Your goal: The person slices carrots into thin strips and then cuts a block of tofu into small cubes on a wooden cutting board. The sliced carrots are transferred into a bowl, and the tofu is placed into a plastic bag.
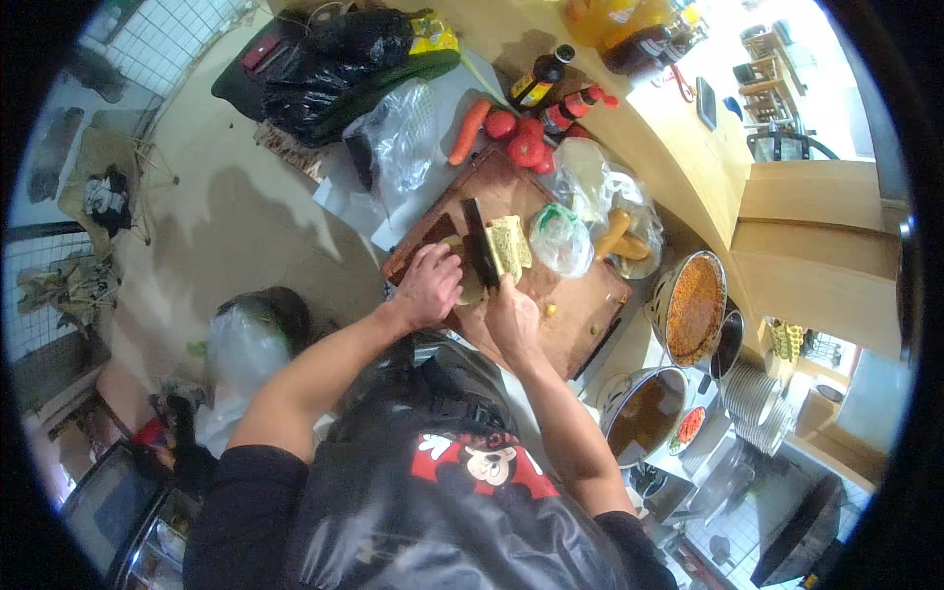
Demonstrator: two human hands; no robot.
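My right hand (pixel 512 317) grips a cleaver (pixel 481 243) whose dark blade stands nearly on edge above the cutting board (pixel 509 181). Against the right side of the blade lies a stack of pale yellow-green cut food (pixel 509 247); I cannot tell what food it is. On the left side of the blade, my left hand (pixel 431 286) is curled with its fingertips down on another pale food piece (pixel 472 290), mostly hidden under the hand. Small yellow scraps (pixel 551 310) lie on the board nearer to me.
Behind the board are a carrot (pixel 469 131), several tomatoes (pixel 526 150) and sauce bottles (pixel 542 77). Plastic bags (pixel 562 240) and yellowish sausage-like food (pixel 625 243) sit at its right edge. Further right stand large bowls (pixel 693 310) and stacked plates (pixel 752 398).
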